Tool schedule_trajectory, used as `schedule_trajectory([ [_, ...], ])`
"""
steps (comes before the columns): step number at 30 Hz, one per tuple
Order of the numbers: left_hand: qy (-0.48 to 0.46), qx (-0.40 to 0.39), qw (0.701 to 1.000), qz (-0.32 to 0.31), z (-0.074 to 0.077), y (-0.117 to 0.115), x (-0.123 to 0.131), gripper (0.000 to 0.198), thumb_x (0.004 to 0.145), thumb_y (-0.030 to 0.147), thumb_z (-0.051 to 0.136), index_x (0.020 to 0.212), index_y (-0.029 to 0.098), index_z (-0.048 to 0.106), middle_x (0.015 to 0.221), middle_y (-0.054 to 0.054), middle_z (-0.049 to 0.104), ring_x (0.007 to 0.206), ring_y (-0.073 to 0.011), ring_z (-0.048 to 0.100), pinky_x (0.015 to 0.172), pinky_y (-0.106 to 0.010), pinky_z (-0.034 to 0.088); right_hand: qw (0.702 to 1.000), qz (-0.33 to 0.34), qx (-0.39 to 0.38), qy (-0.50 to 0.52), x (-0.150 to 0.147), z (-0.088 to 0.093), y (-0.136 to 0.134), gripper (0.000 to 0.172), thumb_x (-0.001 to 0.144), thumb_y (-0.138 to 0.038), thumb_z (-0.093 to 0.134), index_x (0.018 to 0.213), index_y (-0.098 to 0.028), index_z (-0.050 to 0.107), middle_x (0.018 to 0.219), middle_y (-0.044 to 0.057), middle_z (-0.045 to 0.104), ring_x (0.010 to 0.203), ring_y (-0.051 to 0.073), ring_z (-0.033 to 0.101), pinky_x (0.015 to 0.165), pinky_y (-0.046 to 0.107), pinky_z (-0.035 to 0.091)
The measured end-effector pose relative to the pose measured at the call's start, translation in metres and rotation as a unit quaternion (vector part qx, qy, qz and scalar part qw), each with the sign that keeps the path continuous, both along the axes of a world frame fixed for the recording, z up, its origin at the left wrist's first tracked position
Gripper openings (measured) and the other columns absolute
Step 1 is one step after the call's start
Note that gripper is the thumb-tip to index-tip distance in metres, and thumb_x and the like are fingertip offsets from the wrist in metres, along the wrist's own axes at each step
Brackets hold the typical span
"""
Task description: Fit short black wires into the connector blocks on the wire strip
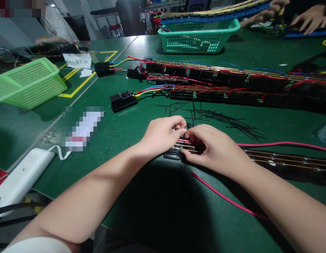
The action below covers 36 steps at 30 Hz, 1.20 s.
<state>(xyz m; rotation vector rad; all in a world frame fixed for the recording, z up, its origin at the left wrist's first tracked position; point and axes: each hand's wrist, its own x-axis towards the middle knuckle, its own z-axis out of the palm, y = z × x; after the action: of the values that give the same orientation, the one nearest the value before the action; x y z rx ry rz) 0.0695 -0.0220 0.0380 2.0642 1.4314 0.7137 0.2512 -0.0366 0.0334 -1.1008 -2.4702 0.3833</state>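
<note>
A long black strip with thin copper-coloured rods (289,163) lies across the table in front of me. My left hand (164,135) is closed in a pinch over its left end, on what looks like a thin black cable tie (184,137) standing up from the rods. My right hand (214,146) grips the same strip, thumb on the near edge and fingertips curled beside the left ones. A red wire (281,144) runs along the strip's far side. Just beyond my hands lie loose black cable ties (231,121).
Several wired black strips (231,79) with connector blocks (123,101) lie farther back. A teal basket (191,41) and a green basket (28,84) stand beyond. At left are a white power bank (23,175) and a phone (85,130). Another red wire (228,198) lies nearer. A co-worker's hands (310,19) are at back right.
</note>
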Motion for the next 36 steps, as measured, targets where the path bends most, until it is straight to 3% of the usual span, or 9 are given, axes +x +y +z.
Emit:
schedule_trajectory([
  [14, 0.039, 0.034, 0.998, -0.035, 0.0003, -0.0005, 0.0006, 0.01, 0.086, 0.021, 0.053, 0.087, 0.021, 0.062, 0.085, 0.002, 0.069, 0.075, -0.0136, 0.058, 0.065, -0.025, 0.035, 1.0, -0.007, 0.021, 0.014, 0.0004, -0.0009, 0.0008, 0.023, 0.075, -0.032, 0.066, 0.093, -0.019, 0.061, 0.078, 0.006, 0.063, 0.075, 0.022, 0.058, 0.065, 0.032, 0.043],
  [25, 0.031, 0.029, 0.999, -0.034, -0.0004, -0.0014, 0.0005, 0.01, 0.091, 0.024, 0.049, 0.091, 0.021, 0.059, 0.081, 0.002, 0.067, 0.073, -0.014, 0.058, 0.065, -0.025, 0.035, 0.999, 0.006, 0.035, 0.003, 0.0013, -0.0001, 0.0008, 0.016, 0.076, -0.031, 0.066, 0.084, -0.02, 0.06, 0.078, 0.007, 0.062, 0.075, 0.022, 0.056, 0.063, 0.032, 0.041],
  [36, -0.046, -0.02, 0.998, -0.047, -0.001, -0.0005, -0.0012, 0.008, 0.084, 0.022, 0.051, 0.086, 0.02, 0.059, 0.073, 0.004, 0.062, 0.066, -0.0106, 0.053, 0.063, -0.023, 0.036, 0.999, 0.014, 0.042, 0.004, 0.0016, -0.0016, 0.0023, 0.017, 0.076, -0.028, 0.069, 0.088, -0.018, 0.063, 0.077, 0.006, 0.061, 0.073, 0.021, 0.055, 0.062, 0.031, 0.041],
])
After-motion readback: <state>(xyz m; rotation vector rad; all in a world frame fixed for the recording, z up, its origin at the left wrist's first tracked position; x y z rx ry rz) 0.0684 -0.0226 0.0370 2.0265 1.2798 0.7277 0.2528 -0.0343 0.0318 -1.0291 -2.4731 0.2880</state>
